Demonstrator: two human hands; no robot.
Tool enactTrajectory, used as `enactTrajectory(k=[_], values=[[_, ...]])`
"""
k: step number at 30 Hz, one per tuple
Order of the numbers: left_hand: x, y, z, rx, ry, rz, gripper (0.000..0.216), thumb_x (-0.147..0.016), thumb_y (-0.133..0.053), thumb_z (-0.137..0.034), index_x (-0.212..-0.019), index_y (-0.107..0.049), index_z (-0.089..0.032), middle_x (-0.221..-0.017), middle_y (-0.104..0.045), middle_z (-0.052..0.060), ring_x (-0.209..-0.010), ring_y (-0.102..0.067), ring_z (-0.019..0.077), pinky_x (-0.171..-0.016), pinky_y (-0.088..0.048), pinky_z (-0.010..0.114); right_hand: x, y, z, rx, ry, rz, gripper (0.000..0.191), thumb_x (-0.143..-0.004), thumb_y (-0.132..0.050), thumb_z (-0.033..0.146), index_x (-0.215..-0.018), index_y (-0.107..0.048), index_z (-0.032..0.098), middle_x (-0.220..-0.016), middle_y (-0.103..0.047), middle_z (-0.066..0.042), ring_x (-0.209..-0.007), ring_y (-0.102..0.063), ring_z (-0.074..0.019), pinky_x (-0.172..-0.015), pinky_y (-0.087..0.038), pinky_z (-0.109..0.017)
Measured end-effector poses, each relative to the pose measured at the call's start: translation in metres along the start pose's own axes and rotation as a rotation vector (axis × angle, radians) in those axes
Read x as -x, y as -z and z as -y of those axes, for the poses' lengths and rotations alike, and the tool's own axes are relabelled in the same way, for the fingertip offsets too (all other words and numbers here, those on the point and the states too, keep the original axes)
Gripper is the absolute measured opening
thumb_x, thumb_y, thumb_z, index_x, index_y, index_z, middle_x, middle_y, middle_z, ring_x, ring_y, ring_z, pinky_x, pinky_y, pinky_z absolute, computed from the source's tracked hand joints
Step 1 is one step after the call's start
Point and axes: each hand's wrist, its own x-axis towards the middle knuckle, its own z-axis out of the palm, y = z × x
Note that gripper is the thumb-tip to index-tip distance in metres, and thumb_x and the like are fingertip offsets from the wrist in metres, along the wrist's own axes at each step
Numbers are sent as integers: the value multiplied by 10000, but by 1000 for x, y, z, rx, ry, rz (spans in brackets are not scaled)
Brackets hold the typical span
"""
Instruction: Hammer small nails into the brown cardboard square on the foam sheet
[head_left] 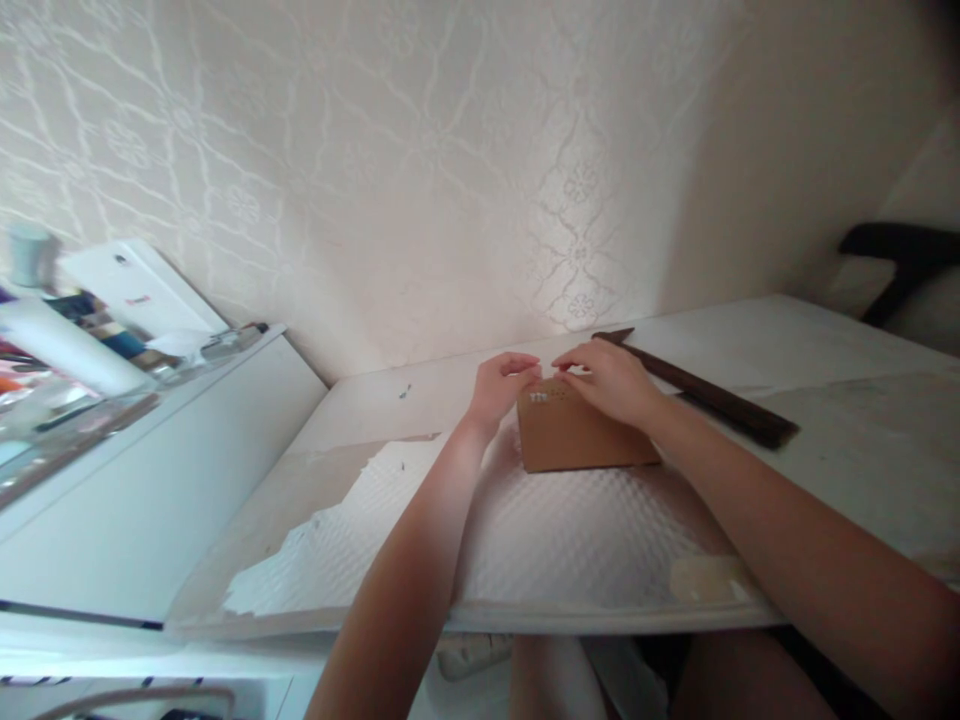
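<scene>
My left hand (501, 385) and my right hand (611, 378) are both on the far edge of a small brown box (574, 435), fingers curled down on it and pinching its top edge. The box sits on a white bumpy mat (540, 540) on the desk (825, 350), near the wall. There is a little white label (538, 397) on the box with tiny dark marks — too small and blurry for me to read. My fingers hide part of the box's edge. A long dark stick (712, 398) lies just behind my right hand. On the left, a shelf (90, 400) holds blurry bottles — I can't tell what they say.
</scene>
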Motion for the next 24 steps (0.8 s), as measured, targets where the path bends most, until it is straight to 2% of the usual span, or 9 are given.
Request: enactTrajectory(k=[3, 10, 17, 24], values=[[6, -3, -3, 156, 48, 77, 166, -655, -740, -192, -787, -656, -135, -729, -671, 16, -700, -620, 103, -781, -482, 285, -1, -1, 4, -1, 42, 11, 159, -852, -551, 235, -856, -703, 190, -829, -689, -67, -847, -586, -218, -730, -432, -313], [8, -4, -5, 222, 97, 95, 200, -638, -765, -201, -790, -654, -133, -755, -681, 16, -734, -624, 99, -820, -473, 284, -2, -1, 7, -15, 32, 17, 146, -846, -549, 238, -845, -690, 201, -826, -677, -62, -845, -579, -215, -731, -417, -305], [7, -7, -1, 67, 33, 54, 195, -676, -735, -254, -813, -658, -139, -768, -680, 20, -720, -610, 100, -765, -474, 268, -3, 1, 9, -4, 4, 58, 180, -854, -505, 223, -854, -685, 208, -844, -679, -61, -859, -577, -211, -738, -419, -304], [4, -9, 2, -33, -49, -4, 151, -681, -714, -231, -789, -663, -137, -767, -688, 35, -704, -611, 107, -740, -475, 254, -3, 1, 8, -3, -24, 94, 197, -858, -496, 243, -867, -688, 200, -847, -683, -64, -859, -585, -208, -723, -416, -299]])
